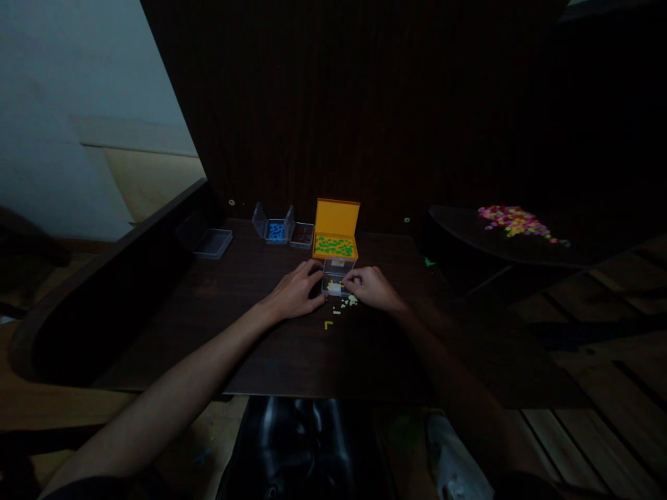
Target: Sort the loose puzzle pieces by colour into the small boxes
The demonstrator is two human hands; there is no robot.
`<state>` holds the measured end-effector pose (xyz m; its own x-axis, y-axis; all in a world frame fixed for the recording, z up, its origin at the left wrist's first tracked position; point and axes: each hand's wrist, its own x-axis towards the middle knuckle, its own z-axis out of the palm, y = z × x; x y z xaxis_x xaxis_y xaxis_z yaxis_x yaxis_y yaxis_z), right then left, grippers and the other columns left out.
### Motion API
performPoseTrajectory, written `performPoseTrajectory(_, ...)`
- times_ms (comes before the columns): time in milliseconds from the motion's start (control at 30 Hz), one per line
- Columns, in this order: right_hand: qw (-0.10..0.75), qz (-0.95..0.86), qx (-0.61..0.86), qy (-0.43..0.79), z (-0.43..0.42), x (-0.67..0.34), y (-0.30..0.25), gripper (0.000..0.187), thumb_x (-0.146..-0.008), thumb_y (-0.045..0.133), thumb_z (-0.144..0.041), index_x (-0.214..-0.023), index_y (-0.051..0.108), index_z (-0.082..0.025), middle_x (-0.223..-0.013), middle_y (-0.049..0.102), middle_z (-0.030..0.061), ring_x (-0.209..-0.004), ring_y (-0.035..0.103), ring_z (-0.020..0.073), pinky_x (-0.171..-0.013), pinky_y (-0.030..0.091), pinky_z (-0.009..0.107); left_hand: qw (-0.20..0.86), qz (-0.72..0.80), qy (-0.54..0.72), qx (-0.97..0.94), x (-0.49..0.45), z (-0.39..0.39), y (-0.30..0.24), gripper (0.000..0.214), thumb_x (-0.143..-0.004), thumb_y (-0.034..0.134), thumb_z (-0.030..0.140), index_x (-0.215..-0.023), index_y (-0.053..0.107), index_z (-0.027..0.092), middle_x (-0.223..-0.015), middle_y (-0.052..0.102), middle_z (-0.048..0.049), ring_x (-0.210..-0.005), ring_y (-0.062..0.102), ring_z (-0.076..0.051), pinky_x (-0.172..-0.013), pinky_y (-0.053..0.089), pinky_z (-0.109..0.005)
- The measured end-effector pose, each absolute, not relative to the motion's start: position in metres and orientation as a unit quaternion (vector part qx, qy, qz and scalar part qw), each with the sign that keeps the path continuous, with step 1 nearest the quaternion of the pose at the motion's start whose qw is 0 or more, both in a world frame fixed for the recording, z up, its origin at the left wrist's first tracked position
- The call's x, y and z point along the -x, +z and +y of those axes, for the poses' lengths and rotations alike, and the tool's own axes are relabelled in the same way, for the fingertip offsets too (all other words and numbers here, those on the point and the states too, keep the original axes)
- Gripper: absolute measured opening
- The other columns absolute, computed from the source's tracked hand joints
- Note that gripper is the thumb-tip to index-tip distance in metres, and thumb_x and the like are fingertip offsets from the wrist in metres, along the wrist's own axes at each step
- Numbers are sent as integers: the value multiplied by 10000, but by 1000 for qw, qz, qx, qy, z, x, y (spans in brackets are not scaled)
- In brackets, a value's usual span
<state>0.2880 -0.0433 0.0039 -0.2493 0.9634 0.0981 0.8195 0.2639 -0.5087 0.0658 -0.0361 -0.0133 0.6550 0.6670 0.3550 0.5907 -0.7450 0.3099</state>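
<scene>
A small clear plastic box (328, 290) with yellow pieces in it stands on the dark desk, its lid raised at the back. Curled around the left side of this box is my left hand (298, 292), with the thumb at the front corner and the fingers further back. My right hand (372, 286) reaches in from the right, its fingertips pinched together over the box; what they hold, if anything, is too small to tell. Pale loose pieces (353, 301) lie just in front of the box. Nearer the desk edge lies an L-shaped yellow piece (327, 324).
Behind the clear box, an orange box (338, 217) with its lid up holds green pieces. Left of it are a dark-filled container (302, 236), an open box of blue pieces (276, 232) and another clear container (213, 244). Pink and yellow pieces (515, 221) are heaped on a right-hand ledge.
</scene>
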Motion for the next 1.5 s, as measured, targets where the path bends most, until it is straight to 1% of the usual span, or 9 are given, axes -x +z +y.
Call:
performPoseTrajectory(100,236,-768,568,178,-42,-289,4,213,-830,571,-229,-801,758,-132,-605,627,13,-541,466,98,-537,312,220,77,352,222,-906,-66,-37,-12,279,-875,582,345,-1103,599,185,-1249,510,-122,-1136,532,-285,-976,510,-453)
performPoseTrajectory(200,252,-776,538,213,-44,-288,6,218,-829,576,-248,-835,753,-121,-572,579,-11,-530,437,92,-532,307,218,72,357,221,-904,-66,-37,-11,280,-874,584,347,-1098,599,179,-1234,518,-124,-1116,541,-284,-973,508,-453)
performPoseTrajectory(333,208,-816,452,295,-52,-285,11,194,-796,623,-266,-824,745,-118,-514,488,-55,-495,391,75,-526,312,209,68,366,221,-901,-66,-37,-11,269,-870,588,338,-1083,601,175,-1223,522,-124,-1113,542,-286,-967,508,-451)
performPoseTrajectory(467,131,-848,386,339,-59,-280,15,132,-754,675,-242,-789,739,-132,-521,505,-61,-491,420,70,-532,340,198,68,376,224,-897,-66,-37,-10,262,-863,591,321,-1078,604,172,-1225,526,-128,-1098,545,-289,-959,511,-452)
performPoseTrajectory(533,108,-852,372,351,-61,-278,15,109,-744,686,-220,-801,740,-144,-526,518,-62,-488,437,72,-529,349,194,68,379,225,-895,-66,-37,-9,260,-863,588,321,-1081,604,179,-1224,528,-125,-1098,545,-287,-956,512,-453)
performPoseTrajectory(733,84,-861,372,337,-63,-275,15,110,-740,708,-190,-836,754,-160,-539,533,-59,-500,473,76,-546,359,197,58,380,215,-898,-65,-37,-10,273,-878,573,338,-1093,590,171,-1233,517,-128,-1103,540,-285,-952,515,-442)
performPoseTrajectory(1133,71,-859,352,364,-67,-270,16,86,-747,672,-151,-797,742,-152,-549,541,-57,-483,448,68,-524,346,190,70,375,223,-897,-65,-37,-10,262,-887,570,335,-1094,588,174,-1223,518,-125,-1114,543,-282,-960,510,-442)
performPoseTrajectory(1267,96,-857,369,346,-65,-270,14,80,-744,655,-138,-766,731,-157,-541,528,-60,-487,451,69,-537,343,191,74,379,226,-894,-65,-36,-11,258,-881,578,338,-1088,594,185,-1229,519,-119,-1123,539,-282,-962,508,-446)
performPoseTrajectory(1500,198,-822,453,283,-55,-279,11,104,-758,635,-210,-768,713,-142,-498,479,-75,-471,392,64,-523,300,193,64,378,228,-895,-65,-36,-14,278,-882,573,347,-1109,588,187,-1242,514,-121,-1129,538,-284,-973,502,-450)
